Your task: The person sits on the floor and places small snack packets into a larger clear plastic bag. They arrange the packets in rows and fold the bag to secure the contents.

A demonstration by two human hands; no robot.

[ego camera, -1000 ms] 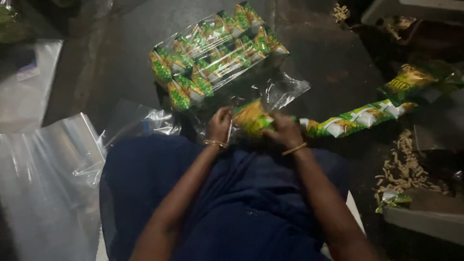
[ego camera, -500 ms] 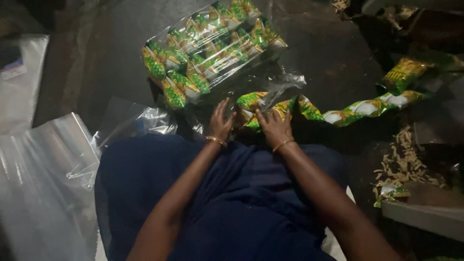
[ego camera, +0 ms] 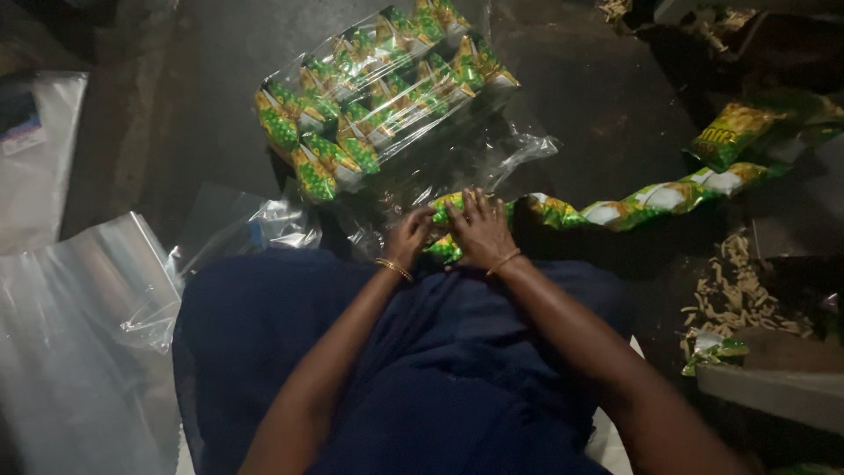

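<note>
A strip of joined snack packets [ego camera: 615,207], green and yellow with white patches, is laid flat on the dark floor. From the folded end at the lap it is stretched towards 3 o'clock, rising a little at the far end. The near end is bunched together and partly hidden, so its folds cannot be counted.

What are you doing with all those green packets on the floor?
A person sits on the dark floor with both hands on a strip of green and yellow snack packets that trails off to the right. The left hand and right hand press together on the strip's near end. Just beyond them lies a clear plastic bag full of the same packets, and loose clear plastic sheets lie to the left.
</note>
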